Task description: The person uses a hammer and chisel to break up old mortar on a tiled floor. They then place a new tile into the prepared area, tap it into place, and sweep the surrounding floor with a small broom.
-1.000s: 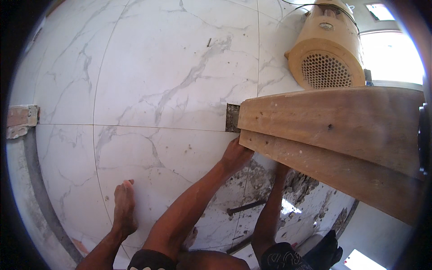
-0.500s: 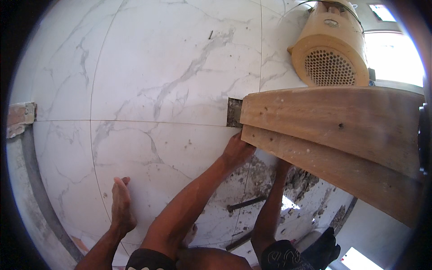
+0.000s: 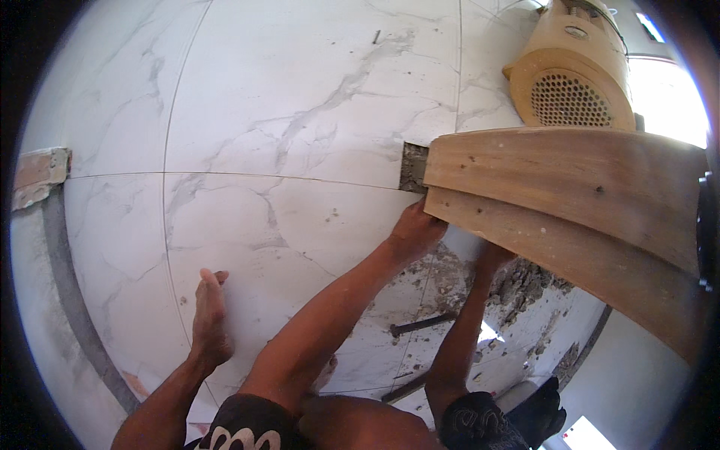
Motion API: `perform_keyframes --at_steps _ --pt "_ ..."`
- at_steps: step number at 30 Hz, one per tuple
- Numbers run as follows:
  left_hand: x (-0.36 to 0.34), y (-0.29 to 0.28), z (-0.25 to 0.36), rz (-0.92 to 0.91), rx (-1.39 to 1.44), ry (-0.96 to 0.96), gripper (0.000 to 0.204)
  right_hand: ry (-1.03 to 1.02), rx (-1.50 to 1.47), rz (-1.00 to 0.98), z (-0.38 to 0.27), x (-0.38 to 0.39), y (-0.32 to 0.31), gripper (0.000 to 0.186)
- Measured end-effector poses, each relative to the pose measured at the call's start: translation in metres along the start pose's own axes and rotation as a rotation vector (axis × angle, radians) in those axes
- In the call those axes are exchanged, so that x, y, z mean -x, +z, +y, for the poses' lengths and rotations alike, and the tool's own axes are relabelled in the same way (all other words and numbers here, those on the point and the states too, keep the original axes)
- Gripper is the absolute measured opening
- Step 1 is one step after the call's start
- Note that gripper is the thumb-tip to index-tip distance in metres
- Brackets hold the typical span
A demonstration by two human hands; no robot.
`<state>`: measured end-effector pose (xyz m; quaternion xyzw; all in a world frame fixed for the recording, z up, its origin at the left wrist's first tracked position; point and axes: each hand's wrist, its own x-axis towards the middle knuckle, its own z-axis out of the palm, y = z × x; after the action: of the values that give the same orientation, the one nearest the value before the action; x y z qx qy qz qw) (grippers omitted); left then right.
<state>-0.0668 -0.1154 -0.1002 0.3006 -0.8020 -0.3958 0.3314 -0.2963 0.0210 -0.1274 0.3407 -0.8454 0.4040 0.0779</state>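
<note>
A thick wooden post (image 3: pixel 570 187) with a stepped edge, like a door-frame jamb, spans the right side. Its near end stands at the edge of a square hole (image 3: pixel 414 168) cut in the tiled floor. My left hand (image 3: pixel 418 227) is closed at the lower corner of that end, with its fingertips partly hidden by the wood. Farther right, my right hand (image 3: pixel 493 257) reaches behind the post's lower edge, which covers its fingers. Broken mortar rubble (image 3: pixel 517 292) lies beside the right hand.
A dark metal bar (image 3: pixel 422 325) lies on the tiles left of my right forearm; another bar (image 3: pixel 405 388) is nearer. A tan machine with a perforated round end (image 3: pixel 571 99) stands behind the post. A bare foot (image 3: pixel 212 319) rests at left. Exposed brick (image 3: pixel 41 176) edges the left wall.
My view has shifted, so the scene sits farther right and slightly higher. Both hands, the post and the hole keep nearly the same places relative to each other.
</note>
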Motion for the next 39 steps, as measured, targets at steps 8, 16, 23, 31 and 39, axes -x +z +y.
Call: perform_keyframes --at_steps 8,16,23,31,39 --pt "0.001 0.001 -0.003 0.022 -0.077 0.075 0.028 -0.051 0.012 0.000 0.005 -0.004 0.001 0.043" --pt "0.003 0.002 -0.007 0.043 0.008 0.037 0.027 0.049 0.003 0.019 -0.008 -0.003 0.006 0.042" --pt "0.001 -0.006 -0.011 0.002 -0.069 0.033 0.031 0.071 -0.013 -0.099 -0.007 -0.006 0.000 0.019" --pt "-0.004 -0.017 -0.004 -0.007 0.016 -0.035 0.023 0.232 -0.254 -0.122 -0.077 -0.004 0.003 0.029" --pt "-0.008 -0.016 -0.002 0.066 0.068 -0.069 0.018 0.243 -0.354 -0.163 -0.061 -0.005 0.003 0.037"
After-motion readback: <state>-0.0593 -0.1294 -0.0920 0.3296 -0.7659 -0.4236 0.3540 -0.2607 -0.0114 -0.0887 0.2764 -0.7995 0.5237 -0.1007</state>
